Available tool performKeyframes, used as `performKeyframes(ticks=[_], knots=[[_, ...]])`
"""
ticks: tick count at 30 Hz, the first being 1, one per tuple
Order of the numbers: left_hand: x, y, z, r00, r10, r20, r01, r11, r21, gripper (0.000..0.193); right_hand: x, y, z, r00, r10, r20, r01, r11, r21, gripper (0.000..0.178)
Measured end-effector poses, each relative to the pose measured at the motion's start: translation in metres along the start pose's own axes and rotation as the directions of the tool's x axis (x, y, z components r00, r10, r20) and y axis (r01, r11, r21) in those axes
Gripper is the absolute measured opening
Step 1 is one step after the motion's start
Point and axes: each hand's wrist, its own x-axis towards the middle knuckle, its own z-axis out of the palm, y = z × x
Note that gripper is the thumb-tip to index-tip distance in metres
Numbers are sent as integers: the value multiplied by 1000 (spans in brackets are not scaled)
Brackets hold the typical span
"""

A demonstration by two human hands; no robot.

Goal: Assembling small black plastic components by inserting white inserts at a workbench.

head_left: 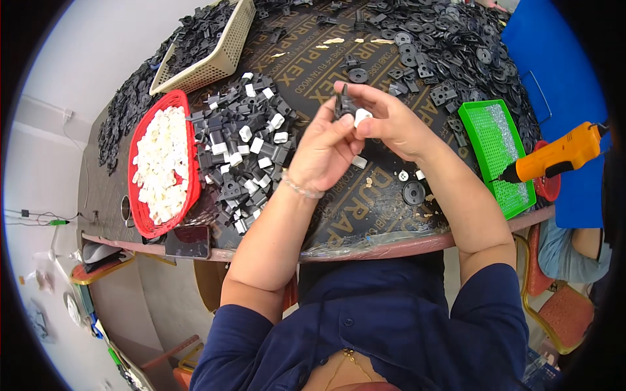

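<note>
Above the middle of the table, both hands come together around a small assembly. My left hand point(324, 151) pinches a black plastic part point(346, 103) between thumb and fingers. With its thumb, my right hand point(396, 128) presses a white plastic piece point(362, 116) against the lower side of that part, while its other fingers curl behind. Whether the two pieces are joined is hidden by the fingers. To the left lies a pile of black parts with white pieces point(245, 134) fitted to them.
A red basket point(190, 173) of white pieces stands left. Behind it is a beige crate point(215, 77) of black parts. At right are a green tray point(484, 153) with screws and an orange electric screwdriver point(554, 156). Loose black discs point(413, 193) and a phone point(188, 242) lie near the edge.
</note>
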Motion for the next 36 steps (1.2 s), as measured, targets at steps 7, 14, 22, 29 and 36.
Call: performKeyframes(ticks=[7,14,22,29,36], knots=[[6,-15,-16,976,-113,-187,85,984,-155,35,39,-16,29,997,-80,-16,58,828,-558,67],[12,-16,-12,964,-108,-244,74,987,-143,32,123,-6,102,970,-109,218,242,534,-810,90],[7,-19,-29,932,-116,-343,40,974,-222,27,246,10,53,935,-326,140,273,411,-870,66],[5,-23,-25,905,-89,-417,-32,961,-275,24,345,30,-60,805,8,-593,-593,-18,-805,87],[6,-18,-19,899,-29,-437,-118,945,-305,25,393,53,-11,853,115,-509,-494,-140,-858,74]])
